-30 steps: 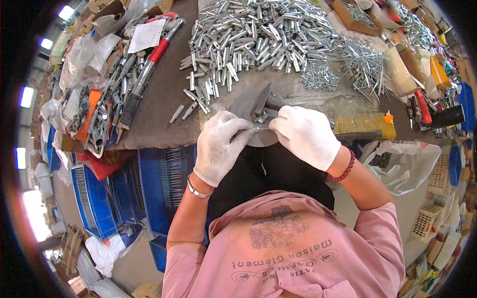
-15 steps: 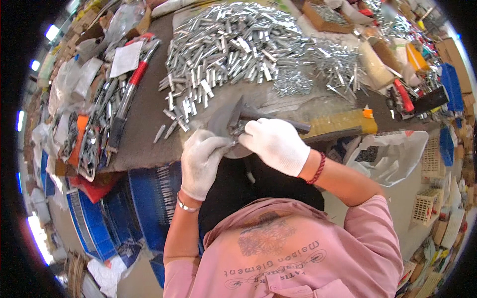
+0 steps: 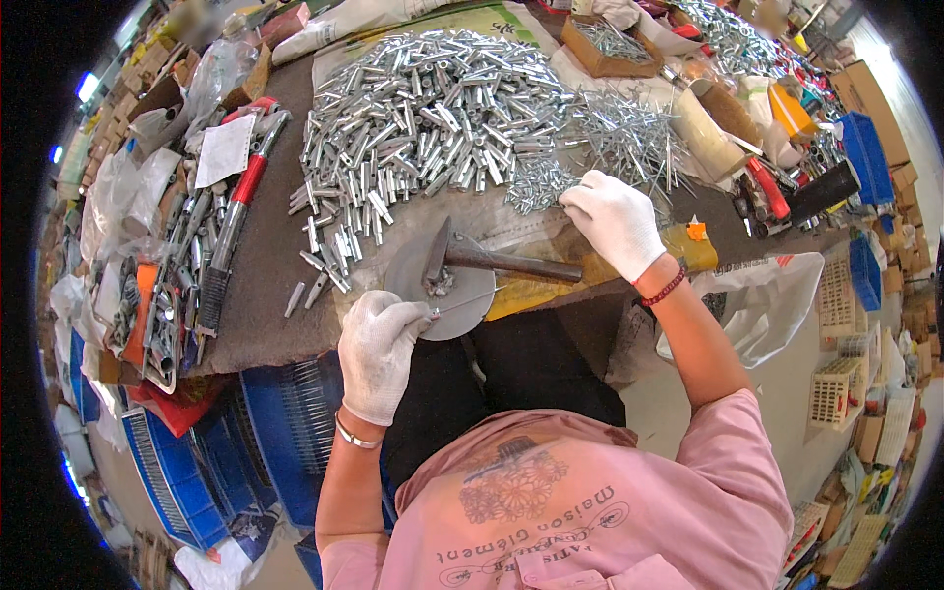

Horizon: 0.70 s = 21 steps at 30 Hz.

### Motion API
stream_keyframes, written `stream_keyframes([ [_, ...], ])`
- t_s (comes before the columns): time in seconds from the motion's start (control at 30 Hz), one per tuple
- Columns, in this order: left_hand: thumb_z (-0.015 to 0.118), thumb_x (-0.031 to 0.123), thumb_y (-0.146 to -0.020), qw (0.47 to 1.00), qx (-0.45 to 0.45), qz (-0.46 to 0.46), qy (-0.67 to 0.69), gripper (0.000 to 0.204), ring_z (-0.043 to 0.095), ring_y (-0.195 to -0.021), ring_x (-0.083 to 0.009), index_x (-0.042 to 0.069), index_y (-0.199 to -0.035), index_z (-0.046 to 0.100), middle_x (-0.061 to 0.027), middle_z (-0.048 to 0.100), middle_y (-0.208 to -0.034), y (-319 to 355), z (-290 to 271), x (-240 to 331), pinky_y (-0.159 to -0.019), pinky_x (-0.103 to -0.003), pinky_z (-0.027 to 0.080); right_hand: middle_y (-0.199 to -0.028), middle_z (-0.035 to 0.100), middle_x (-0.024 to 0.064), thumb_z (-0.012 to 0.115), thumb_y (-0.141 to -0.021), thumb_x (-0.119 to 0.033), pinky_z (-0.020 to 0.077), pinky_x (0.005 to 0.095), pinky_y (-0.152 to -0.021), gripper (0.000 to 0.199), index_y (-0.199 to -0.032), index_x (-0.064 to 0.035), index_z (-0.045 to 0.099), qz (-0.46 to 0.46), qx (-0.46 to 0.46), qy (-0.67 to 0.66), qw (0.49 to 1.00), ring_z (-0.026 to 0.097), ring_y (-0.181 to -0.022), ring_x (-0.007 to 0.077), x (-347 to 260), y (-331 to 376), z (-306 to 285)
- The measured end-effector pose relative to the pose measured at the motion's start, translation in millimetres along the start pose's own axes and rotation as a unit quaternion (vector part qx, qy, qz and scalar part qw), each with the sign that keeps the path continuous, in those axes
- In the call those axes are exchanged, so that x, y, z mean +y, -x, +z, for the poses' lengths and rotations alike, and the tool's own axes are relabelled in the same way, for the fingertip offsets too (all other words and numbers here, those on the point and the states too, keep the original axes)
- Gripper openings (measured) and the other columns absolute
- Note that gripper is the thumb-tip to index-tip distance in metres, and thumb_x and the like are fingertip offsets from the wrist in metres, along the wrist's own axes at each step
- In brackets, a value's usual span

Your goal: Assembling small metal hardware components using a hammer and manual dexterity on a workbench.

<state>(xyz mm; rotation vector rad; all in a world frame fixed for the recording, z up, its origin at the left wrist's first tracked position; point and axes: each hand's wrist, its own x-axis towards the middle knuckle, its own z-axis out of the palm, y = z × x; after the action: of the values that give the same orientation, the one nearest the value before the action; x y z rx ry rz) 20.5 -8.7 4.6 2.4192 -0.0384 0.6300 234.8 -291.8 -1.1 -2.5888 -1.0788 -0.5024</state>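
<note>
In white gloves, both hands are over the front of the workbench. My left hand (image 3: 379, 346), at the near-left rim of a round grey metal disc (image 3: 470, 317), pinches a thin metal rod (image 3: 462, 308) that points right across the disc. A hammer (image 3: 516, 264) lies on the disc, its handle reaching right and its head beside some small metal bits (image 3: 440, 285). My right hand (image 3: 618, 224) is closed at the right edge of a small heap of short metal pins (image 3: 536, 185). Whatever its fingertips hold is hidden.
A large pile of silver metal sleeves (image 3: 433, 108) covers the bench's back middle, with long thin rods (image 3: 629, 133) to its right. A tray of tools and hardware (image 3: 187, 256) stands left. A white plastic bag (image 3: 777, 305) hangs off the right front edge. Blue bins (image 3: 285, 413) sit below left.
My right hand has left the disc and moved right and away to the small pins. My left hand keeps its pinch near the disc. The hammer now shows fully.
</note>
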Motion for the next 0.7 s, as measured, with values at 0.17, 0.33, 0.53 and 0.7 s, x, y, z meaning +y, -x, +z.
stream_keyframes([
  [0.17,0.084,0.006,-0.078,1.000,0.006,-0.002,0.004,0.016,0.066,-0.087,-0.0303,0.010,-0.092,0.077,-0.0080,0.065,-0.088,2,-3,-1,-0.079,-0.040,0.052,-0.089,0.065,0.0048,0.074,-0.092,-0.015,0.0578,0.0385,-0.073,0.001,-0.093,-0.0149,0.074,-0.023,0.011,-0.011,1.000,0.071,-0.085,0.0271,-1,-7,2],
  [0.33,0.083,0.008,-0.081,1.000,0.017,0.005,0.018,0.013,0.066,-0.087,-0.0315,0.009,-0.092,0.076,-0.0087,0.065,-0.088,2,1,-3,-0.077,-0.041,0.052,-0.092,0.070,0.0060,0.074,-0.089,-0.006,0.0581,0.0352,-0.070,0.008,-0.092,-0.0128,0.072,0.012,0.040,-0.206,0.978,0.071,-0.078,0.0271,-66,-9,-15],
  [0.53,0.082,0.008,-0.081,1.000,0.012,-0.002,0.015,0.012,0.066,-0.087,-0.0317,0.011,-0.091,0.076,-0.0084,0.065,-0.088,2,1,-4,-0.077,-0.041,0.053,-0.090,0.065,0.0052,0.076,-0.086,-0.008,0.0569,0.0375,-0.070,0.010,-0.093,-0.0141,0.072,-0.090,0.061,-0.103,0.989,0.070,-0.081,0.0270,-86,-15,2],
  [0.7,0.081,0.007,-0.082,1.000,0.005,-0.008,0.027,0.010,0.066,-0.087,-0.0321,0.010,-0.090,0.078,-0.0093,0.066,-0.089,0,1,-2,-0.079,-0.041,0.053,-0.084,0.061,0.0057,0.072,-0.088,-0.010,0.0564,0.0385,-0.068,0.006,-0.086,-0.0133,0.068,-0.074,0.026,-0.020,0.997,0.068,-0.079,0.0277,-43,-9,3],
])
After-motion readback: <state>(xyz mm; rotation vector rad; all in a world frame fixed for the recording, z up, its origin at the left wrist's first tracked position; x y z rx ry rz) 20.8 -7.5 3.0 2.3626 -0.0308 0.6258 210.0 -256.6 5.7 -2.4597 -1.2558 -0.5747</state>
